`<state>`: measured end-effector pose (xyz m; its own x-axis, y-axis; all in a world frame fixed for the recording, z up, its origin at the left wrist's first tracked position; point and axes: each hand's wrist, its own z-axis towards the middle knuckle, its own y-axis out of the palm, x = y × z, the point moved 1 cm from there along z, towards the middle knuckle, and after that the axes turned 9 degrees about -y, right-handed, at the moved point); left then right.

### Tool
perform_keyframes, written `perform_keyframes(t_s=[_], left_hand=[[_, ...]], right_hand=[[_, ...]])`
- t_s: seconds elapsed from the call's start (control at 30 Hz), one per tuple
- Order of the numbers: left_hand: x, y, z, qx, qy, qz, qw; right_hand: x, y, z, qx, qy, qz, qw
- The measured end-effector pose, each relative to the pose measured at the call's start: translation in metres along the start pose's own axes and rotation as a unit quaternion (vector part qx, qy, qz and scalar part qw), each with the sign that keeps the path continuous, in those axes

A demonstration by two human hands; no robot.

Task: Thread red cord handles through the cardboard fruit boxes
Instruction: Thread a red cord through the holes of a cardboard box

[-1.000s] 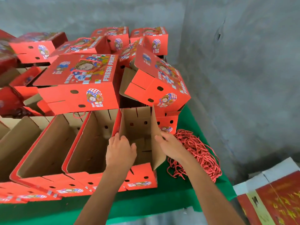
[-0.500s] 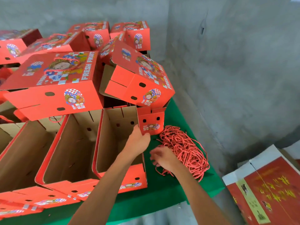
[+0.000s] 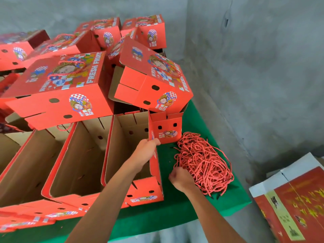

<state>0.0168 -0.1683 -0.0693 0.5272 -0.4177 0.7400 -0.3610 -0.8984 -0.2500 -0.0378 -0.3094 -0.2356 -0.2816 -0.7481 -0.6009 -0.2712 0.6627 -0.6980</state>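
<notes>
An open red fruit box (image 3: 129,137) with a brown inside lies on its side at the right end of a row on the green table (image 3: 177,207). My left hand (image 3: 145,151) grips the top edge of its right wall, just below the red end flap (image 3: 165,128). A heap of red cords (image 3: 203,162) lies on the table right of the box. My right hand (image 3: 181,178) is closed on strands at the heap's near left edge.
Two more open boxes (image 3: 82,160) lie left of this one. Closed boxes with cord handles (image 3: 59,88) are stacked behind, one tilted box (image 3: 154,79) overhanging the flap. A grey concrete wall rises on the right. Another printed carton (image 3: 294,202) stands below the table's right edge.
My left hand moved from inside the box up to its right wall edge. My right hand left the box wall and went down into the cord heap. The end flap swung outward.
</notes>
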Motion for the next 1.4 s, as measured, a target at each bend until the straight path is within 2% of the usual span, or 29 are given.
perform_keyframes(t_s=[0.07, 0.13, 0.17, 0.23, 0.33, 0.37, 0.4, 0.43, 0.53, 0.57, 0.63, 0.67, 0.73, 0.8, 0.9, 1.0, 1.07, 1.17, 1.23, 1.33, 1.4], left_hand=[[-0.002, 0.001, 0.001, 0.002, 0.000, -0.014, 1.000], [-0.001, 0.002, 0.001, 0.000, -0.011, -0.027, 1.000], [-0.002, 0.001, 0.002, -0.004, -0.020, -0.030, 0.999], [-0.001, -0.004, 0.003, -0.051, -0.030, -0.040, 0.997], [0.000, -0.014, 0.009, -0.129, -0.022, -0.055, 0.990], [0.000, -0.016, 0.011, -0.138, -0.016, -0.061, 0.988], [0.000, -0.017, 0.013, -0.143, -0.009, -0.068, 0.987], [0.001, -0.017, 0.015, -0.142, -0.001, -0.076, 0.987], [0.002, -0.015, 0.023, -0.116, 0.015, -0.096, 0.988], [0.002, -0.015, 0.027, -0.110, 0.018, -0.098, 0.989], [-0.001, -0.016, 0.034, -0.110, 0.017, -0.104, 0.988], [-0.003, -0.016, 0.036, -0.112, 0.015, -0.109, 0.988], [-0.006, -0.016, 0.039, -0.118, 0.010, -0.106, 0.987], [-0.008, -0.015, 0.040, -0.107, -0.001, -0.099, 0.989], [-0.012, -0.016, 0.043, -0.086, -0.012, -0.101, 0.991], [-0.014, -0.018, 0.045, -0.081, -0.017, -0.117, 0.990], [-0.015, -0.019, 0.047, -0.081, -0.024, -0.122, 0.989], [-0.018, -0.020, 0.049, -0.077, -0.033, -0.120, 0.989], [-0.019, -0.021, 0.050, -0.074, -0.044, -0.124, 0.989], [-0.018, -0.022, 0.050, -0.078, -0.056, -0.128, 0.987], [-0.018, -0.022, 0.049, -0.080, -0.059, -0.125, 0.987]], right_hand=[[-0.009, -0.016, 0.000, 0.056, -0.024, 0.132, 0.989], [-0.023, -0.033, 0.000, 0.110, -0.050, 0.293, 0.948], [-0.031, -0.040, -0.001, 0.136, -0.065, 0.385, 0.911], [-0.044, -0.056, -0.002, 0.177, -0.084, 0.552, 0.811], [-0.058, -0.071, -0.004, 0.145, -0.070, 0.753, 0.638], [-0.060, -0.072, -0.004, 0.131, -0.059, 0.790, 0.597], [-0.061, -0.072, -0.003, 0.125, -0.044, 0.809, 0.573], [-0.062, -0.070, -0.002, 0.127, -0.025, 0.814, 0.566], [-0.063, -0.064, 0.006, 0.159, 0.022, 0.788, 0.595], [-0.063, -0.061, 0.010, 0.164, 0.025, 0.796, 0.582], [-0.063, -0.054, 0.018, 0.160, 0.017, 0.836, 0.525], [-0.062, -0.051, 0.023, 0.159, 0.012, 0.845, 0.510], [-0.060, -0.045, 0.032, 0.153, 0.008, 0.836, 0.527], [-0.059, -0.037, 0.039, 0.132, 0.005, 0.809, 0.572], [-0.061, -0.024, 0.043, 0.093, -0.040, 0.729, 0.677], [-0.061, -0.018, 0.042, 0.145, -0.103, 0.620, 0.764], [-0.060, -0.014, 0.038, 0.192, -0.139, 0.557, 0.796], [-0.060, -0.005, 0.033, 0.221, -0.145, 0.526, 0.808], [-0.060, -0.001, 0.032, 0.215, -0.109, 0.539, 0.807], [-0.058, -0.006, 0.034, 0.205, -0.051, 0.615, 0.760], [-0.057, -0.010, 0.037, 0.208, -0.061, 0.615, 0.758]])
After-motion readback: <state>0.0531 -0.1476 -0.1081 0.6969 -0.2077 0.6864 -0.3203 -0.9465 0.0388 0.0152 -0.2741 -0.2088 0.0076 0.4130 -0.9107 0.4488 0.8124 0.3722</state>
